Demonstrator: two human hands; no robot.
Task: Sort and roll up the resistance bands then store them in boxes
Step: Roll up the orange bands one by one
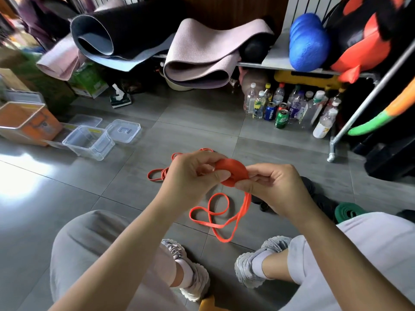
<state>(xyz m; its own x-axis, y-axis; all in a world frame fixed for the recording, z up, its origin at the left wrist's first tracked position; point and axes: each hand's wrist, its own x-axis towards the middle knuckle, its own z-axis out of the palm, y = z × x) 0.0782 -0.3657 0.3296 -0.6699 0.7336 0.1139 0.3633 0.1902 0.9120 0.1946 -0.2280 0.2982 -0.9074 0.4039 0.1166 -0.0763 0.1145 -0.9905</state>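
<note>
Knees in grey trousers (94,243) fill both lower corners, cut off by the frame edge; two pale shoes (193,272) sit between them. Loose end of the orange band (215,223) lies looped on the tiled floor (67,198) ahead of the shoes, its long run heading away from the person and up to the hands.

Left hand (190,173): thumb and curled fingers pinch the rolled part (233,170). Right hand (271,185): fingers curled, gripping the roll's other edge. Roll is held above the floor, flat face tilted toward the camera, centre covered by fingers.

More orange bands (158,173) are partly hidden behind the left hand. Green band (348,213) is cut off by the right knee.

Open floor lies left and ahead. Clear box (89,142) stands far left, lid (123,130) beside it.
</note>
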